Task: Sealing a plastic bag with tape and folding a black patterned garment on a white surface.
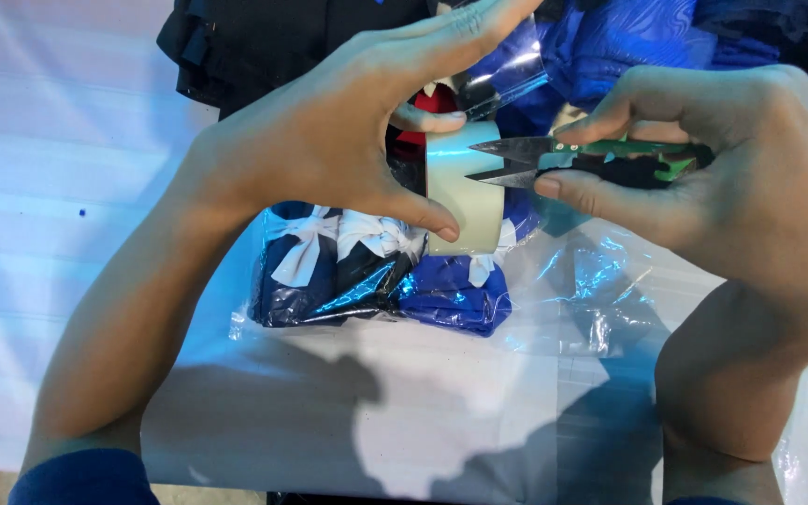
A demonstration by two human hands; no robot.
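Observation:
My left hand (329,140) grips a roll of clear tape (465,192) between thumb and fingers, with a strip of clear tape (507,79) pulled up from it under the index finger. My right hand (731,178) holds small thread snips (600,161) with a green and black handle. Their open blades point left and touch the roll's edge. Below the hands lies a clear plastic bag (376,271) packed with blue fabric pieces that carry white bows.
A white table surface (67,187) spreads across the left and front. Dark clothing (264,47) is piled at the back, and shiny blue fabric (628,37) at the back right. Loose clear plastic film (600,299) lies to the right of the bag.

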